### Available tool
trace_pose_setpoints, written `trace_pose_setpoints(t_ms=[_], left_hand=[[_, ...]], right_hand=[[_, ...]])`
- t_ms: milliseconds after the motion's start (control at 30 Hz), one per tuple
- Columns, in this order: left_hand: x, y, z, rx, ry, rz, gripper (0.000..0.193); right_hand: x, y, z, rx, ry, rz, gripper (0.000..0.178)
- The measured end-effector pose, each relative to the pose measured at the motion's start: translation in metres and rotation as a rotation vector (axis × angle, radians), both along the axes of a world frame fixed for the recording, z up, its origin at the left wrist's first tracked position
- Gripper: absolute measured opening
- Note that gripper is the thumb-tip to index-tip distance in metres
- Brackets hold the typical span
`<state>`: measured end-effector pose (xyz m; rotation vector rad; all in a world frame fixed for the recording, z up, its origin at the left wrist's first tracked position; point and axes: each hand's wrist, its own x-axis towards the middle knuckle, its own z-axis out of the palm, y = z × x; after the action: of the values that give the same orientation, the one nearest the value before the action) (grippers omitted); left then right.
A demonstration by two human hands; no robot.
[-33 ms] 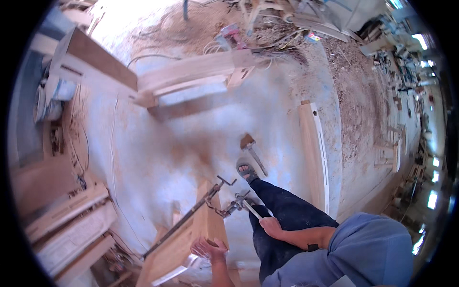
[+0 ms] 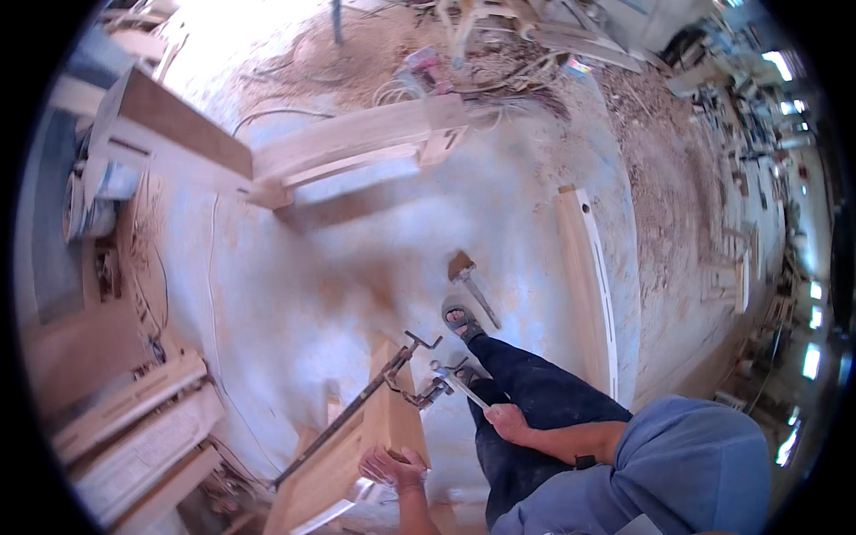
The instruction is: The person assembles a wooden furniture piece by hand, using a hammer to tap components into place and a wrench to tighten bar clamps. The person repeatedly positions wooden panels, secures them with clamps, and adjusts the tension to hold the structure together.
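Note:
At the lower middle, my left hand (image 2: 392, 465) wraps over the edge of a pale wooden workpiece (image 2: 374, 437). My right hand (image 2: 506, 423) is closed round the handle of a hammer (image 2: 464, 390), whose metal head lies close to the clamp hardware. Along the workpiece runs a long bar clamp (image 2: 343, 413) with a T-shaped handle at its far end. A smaller metal clamp (image 2: 426, 394) sits at the workpiece's right side, partly behind the hammer. The underside of my left hand's grip is hidden.
A wooden mallet (image 2: 473, 285) lies on the floor ahead of my sandalled foot (image 2: 462, 321). To the right lies a slotted beam (image 2: 584, 285). Large joined timbers (image 2: 348, 143) stand ahead; more slotted timbers (image 2: 134, 401) are at left. A cable (image 2: 214, 294) crosses the floor.
The hammer's head has shifted slightly left. My left hand stays on the workpiece, and the view has moved a little.

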<state>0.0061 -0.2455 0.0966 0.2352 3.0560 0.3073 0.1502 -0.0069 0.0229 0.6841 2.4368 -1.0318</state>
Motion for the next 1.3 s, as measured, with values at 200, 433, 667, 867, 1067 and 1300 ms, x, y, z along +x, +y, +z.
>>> trace_pose_setpoints(t_ms=[200,433,667,867,1067,1300], left_hand=[[0.006,-0.002,-0.001,0.019,0.044,0.005,0.044],[0.012,-0.005,-0.015,-0.067,0.064,-0.004,0.041],[0.004,-0.008,-0.015,-0.146,0.062,0.005,0.043],[-0.028,0.032,-0.017,-0.373,-0.374,0.355,0.054],[-0.155,0.19,-0.049,-0.021,-0.718,0.269,0.063],[-0.439,0.414,-0.103,0.23,-0.497,-0.046,0.052]], right_hand=[[-0.101,0.037,0.039,-0.234,0.274,-0.17,0.03],[-0.168,0.147,-0.004,-0.017,0.174,-0.315,0.023],[-0.245,0.377,0.049,0.122,-0.022,-0.003,0.023],[-0.352,0.531,0.044,-0.02,-0.154,-0.548,0.024],[-0.445,0.618,-0.029,-0.019,-0.078,-0.523,0.025],[-0.487,0.663,-0.02,-0.037,-0.15,-0.457,0.023]])
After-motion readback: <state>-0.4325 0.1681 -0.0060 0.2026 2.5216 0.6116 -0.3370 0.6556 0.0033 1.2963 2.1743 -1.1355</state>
